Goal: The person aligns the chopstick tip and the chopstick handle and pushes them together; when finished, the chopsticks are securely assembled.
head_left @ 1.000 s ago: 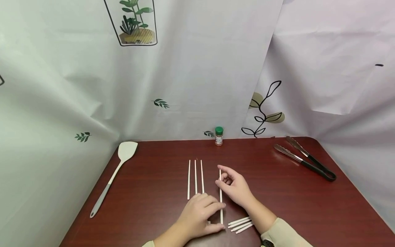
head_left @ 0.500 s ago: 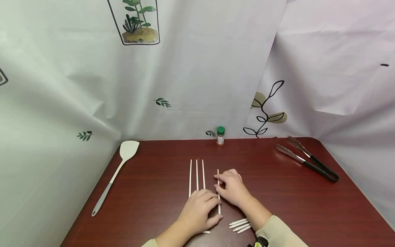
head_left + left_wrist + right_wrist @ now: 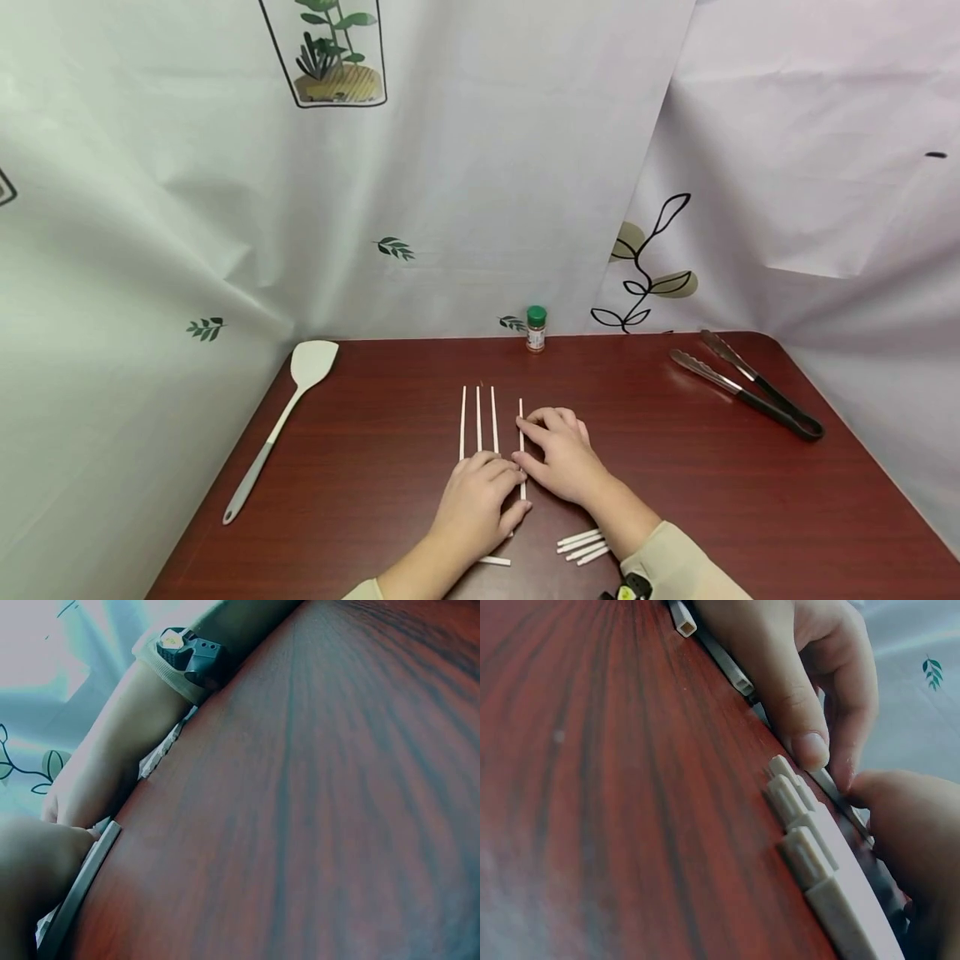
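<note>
The stick point(image 3: 522, 440) is pinched between finger and thumb by both hands, its long axis running from twelve to six o'clock. It lies at nine o'clock from the right hand point(image 3: 561, 454) and at two o'clock from the left hand point(image 3: 480, 504). The trio point(image 3: 478, 421) is set nearly parallel, just beside it at nine o'clock, its near ends covered by the nearer left hand. Square, hollow ends are shown by two sticks point(image 3: 724, 666); ridged, stepped tips by the plastic-looking spares point(image 3: 847, 900), on the wood-grained table point(image 3: 375, 483).
</note>
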The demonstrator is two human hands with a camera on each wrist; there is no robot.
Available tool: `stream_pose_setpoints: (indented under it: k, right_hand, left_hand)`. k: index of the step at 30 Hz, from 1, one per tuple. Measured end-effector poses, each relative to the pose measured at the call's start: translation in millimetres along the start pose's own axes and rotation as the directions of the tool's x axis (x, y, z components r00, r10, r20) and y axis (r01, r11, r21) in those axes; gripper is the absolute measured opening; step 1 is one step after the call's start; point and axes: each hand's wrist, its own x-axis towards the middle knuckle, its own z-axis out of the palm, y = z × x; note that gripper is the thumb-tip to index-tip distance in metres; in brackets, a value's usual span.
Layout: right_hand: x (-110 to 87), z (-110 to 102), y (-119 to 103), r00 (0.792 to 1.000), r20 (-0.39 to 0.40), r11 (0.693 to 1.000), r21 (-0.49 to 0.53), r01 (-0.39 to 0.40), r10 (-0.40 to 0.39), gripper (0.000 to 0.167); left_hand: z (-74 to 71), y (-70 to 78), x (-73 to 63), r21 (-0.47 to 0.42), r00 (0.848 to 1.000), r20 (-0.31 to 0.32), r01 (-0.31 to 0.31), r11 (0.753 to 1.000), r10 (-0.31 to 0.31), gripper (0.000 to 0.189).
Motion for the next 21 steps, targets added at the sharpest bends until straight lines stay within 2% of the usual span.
stream_pose_setpoints:
  k: [4, 10, 15, 21]
  right_hand:
    - [0.5, 0.5, 0.0, 1.000, -0.005, 1.000, -0.015, 0.007, -0.007, 0.051]
    - [2.1, 2.3, 1.3, 0.998, -0.051, 1.000, -0.008, -0.025, 0.025, 0.040]
    - [1.7, -0.4, -1.4, 0.999, 0.020, 0.999, -0.023, -0.034, 0.035, 0.040]
    - [0.4, -0.9, -4.0, 0.997, 0.065, 0.999, -0.047, -0.026, 0.029, 0.042]
  left_hand:
    - [1.2, -1.0, 0.5, 0.024, 1.000, -0.012, 0.024, 0.999, -0.024, 0.030]
    - [3.5, -4.0, 5.7, 0.042, 0.999, -0.026, 0.046, 0.998, -0.045, 0.032]
    - [5.1, -5.7, 9.9, 0.051, 0.998, -0.008, 0.059, 0.997, -0.059, 0.031]
    - [5.1, -5.9, 8.7, 0.031, 0.998, -0.031, 0.052, 0.998, -0.051, 0.029]
